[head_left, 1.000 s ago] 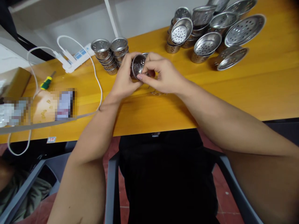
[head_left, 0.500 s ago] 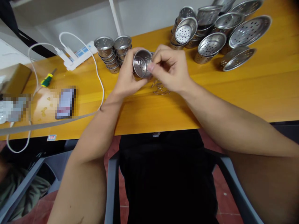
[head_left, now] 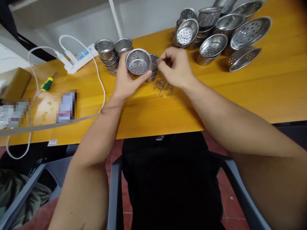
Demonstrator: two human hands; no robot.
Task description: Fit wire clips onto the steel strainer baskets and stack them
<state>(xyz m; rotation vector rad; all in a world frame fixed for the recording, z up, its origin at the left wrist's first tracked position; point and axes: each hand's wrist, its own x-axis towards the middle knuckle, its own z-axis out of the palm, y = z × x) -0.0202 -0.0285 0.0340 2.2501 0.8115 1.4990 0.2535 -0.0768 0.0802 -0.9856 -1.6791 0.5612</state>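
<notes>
A perforated metal cup (head_left: pixel 138 62) is gripped in my left hand (head_left: pixel 127 78), thumb along its near side and fingers around the left. Its open mouth tips toward me, and the holes in its bottom show. Just right of it, a short stack of similar cups (head_left: pixel 153 75) stands on the table, partly hidden. My right hand (head_left: pixel 176 68) is closed in a pinch beside that stack's rim; whatever lies between the fingertips is too small to make out. Below the right hand lies a loose pile of thin bent wires (head_left: pixel 163 88).
Stacked perforated cups (head_left: pixel 105 52) stand behind my left hand, and more cups and wider strainers (head_left: pixel 213 48) crowd the back right. To the left are a power strip (head_left: pixel 81 59) with white cables, a screwdriver (head_left: pixel 48 83) and a blurred phone (head_left: pixel 66 107).
The cup in my left hand has shifted left and turned more upright. My right hand has drawn away from its rim to the right, uncovering the stack behind and the wire pile.
</notes>
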